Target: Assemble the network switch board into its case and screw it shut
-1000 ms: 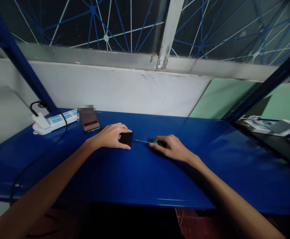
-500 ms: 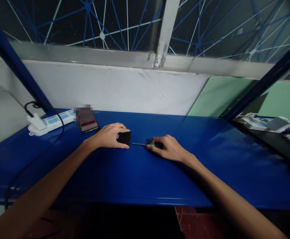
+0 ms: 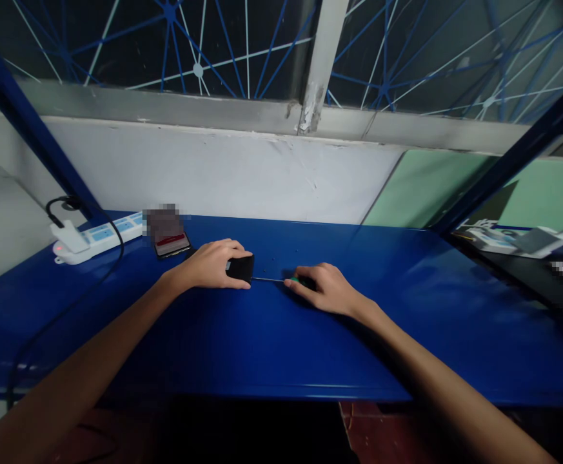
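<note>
My left hand [image 3: 213, 263] is closed around a flat black box-shaped device [image 3: 241, 268], which rests on the blue table [image 3: 262, 348]. Its thumb presses the near side and its fingers the far side, so much of the device is hidden. My right hand [image 3: 324, 286] grips a screwdriver [image 3: 269, 280] by its green and black handle. The thin metal shaft lies nearly level, and its tip meets the right end of the device near a corner. Just beyond the shaft, several tiny dark specks, perhaps screws, lie on the table.
A white power strip [image 3: 102, 240] with a plugged-in black cable [image 3: 68, 303] sits at the left. Beside it lies a dark case [image 3: 171, 241], partly pixelated. At the far right are a grey flat device [image 3: 542, 241] and a green board [image 3: 426, 187] leaning on the wall.
Hardly anything differs. Both hands keep their grips and the screwdriver tip stays at the device's end; the green handle looks slightly turned in my right fingers.
</note>
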Available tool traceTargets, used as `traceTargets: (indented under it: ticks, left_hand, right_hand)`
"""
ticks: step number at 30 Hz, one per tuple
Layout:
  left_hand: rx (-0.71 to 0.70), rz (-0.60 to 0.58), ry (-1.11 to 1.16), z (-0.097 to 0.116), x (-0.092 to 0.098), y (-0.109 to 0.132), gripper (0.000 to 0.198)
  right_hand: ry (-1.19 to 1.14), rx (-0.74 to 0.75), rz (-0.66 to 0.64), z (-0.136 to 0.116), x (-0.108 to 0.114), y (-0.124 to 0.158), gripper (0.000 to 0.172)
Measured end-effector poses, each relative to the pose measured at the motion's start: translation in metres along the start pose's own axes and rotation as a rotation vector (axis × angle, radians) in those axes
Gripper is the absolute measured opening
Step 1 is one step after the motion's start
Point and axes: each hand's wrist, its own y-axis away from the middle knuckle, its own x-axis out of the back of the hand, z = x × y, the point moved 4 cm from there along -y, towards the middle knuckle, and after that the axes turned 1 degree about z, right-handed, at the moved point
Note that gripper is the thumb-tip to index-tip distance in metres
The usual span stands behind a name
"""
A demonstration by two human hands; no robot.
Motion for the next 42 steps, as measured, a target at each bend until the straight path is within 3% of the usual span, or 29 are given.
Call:
traceTargets:
  ticks: [9,17,30,36,42]
  left_hand:
    - [0.026,-0.008,-0.001,0.003,0.0,-0.001,0.062]
    - [-0.007,0.024,-0.014,0.002,-0.002,0.0,0.061]
    - [0.005,-0.012,-0.022,0.0,-0.002,0.0,0.066]
    - [-0.007,-0.004,-0.03,0.0,-0.002,0.0,0.066]
    - [0.051,-0.087,-0.03,0.002,-0.001,0.0,0.072]
  right_hand:
    - [-0.05,-0.028,-0.031,0.001,0.009,0.001,0.031]
    - [0.043,0.002,0.011,0.003,-0.001,0.001,0.027]
    - [0.089,0.015,0.019,0.001,0.012,0.002,0.035]
    - [0.113,-0.007,0.028,0.003,0.007,0.002,0.027]
    - [0.117,-0.062,0.008,0.004,0.004,0.001,0.032]
